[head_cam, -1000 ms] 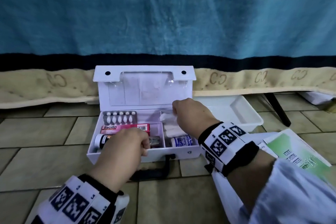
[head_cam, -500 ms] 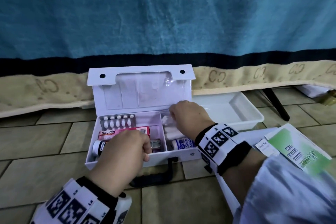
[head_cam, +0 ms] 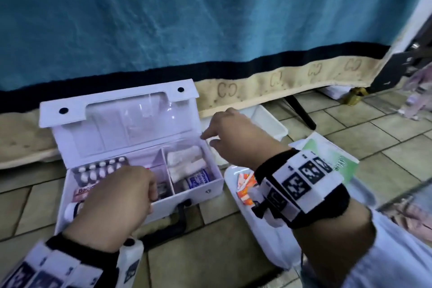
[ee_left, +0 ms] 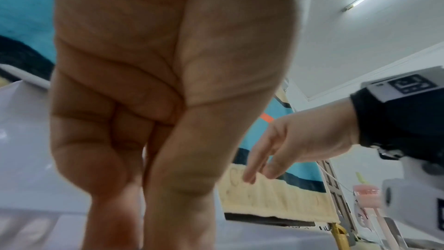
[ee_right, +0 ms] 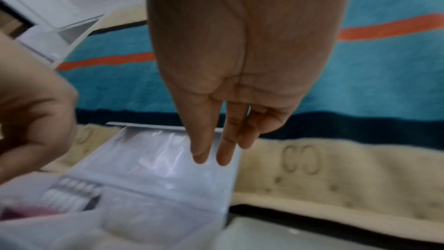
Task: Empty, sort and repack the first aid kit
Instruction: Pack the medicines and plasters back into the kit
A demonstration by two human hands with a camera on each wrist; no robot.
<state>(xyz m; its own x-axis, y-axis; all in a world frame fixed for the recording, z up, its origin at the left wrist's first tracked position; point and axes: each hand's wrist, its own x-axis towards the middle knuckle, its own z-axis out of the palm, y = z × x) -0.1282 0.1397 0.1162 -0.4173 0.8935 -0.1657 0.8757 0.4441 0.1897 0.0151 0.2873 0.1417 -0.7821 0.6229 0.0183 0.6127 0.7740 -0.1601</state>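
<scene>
white first aid kit (head_cam: pixel 191 196) sits open on the tiled floor (head_cam: pixel 210 262), left hand (head_cam: pixel 117 208) curled over its near front wall (can't tell if it's actually gripping), right hand (head_cam: pixel 236 140) loose and empty over the kit's far right corner

The first aid kit (head_cam: pixel 194 196) sits open on the floor in front of me, its lid (head_cam: pixel 121 121) standing up at the back. In its left compartment lie a blister pack (head_cam: pixel 98 169) at the back and a box (head_cam: pixel 81 193) nearer me; in the right, gauze rolls (head_cam: pixel 184 161) behind a small tub (head_cam: pixel 198 180). A tray (head_cam: pixel 273 124) lies right of the kit, another tray (head_cam: pixel 233 182) nearer me, under my right hand (head_cam: pixel 236 140). My left hand (head_cam: pixel 117 208) is over the kit's front wall
</scene>
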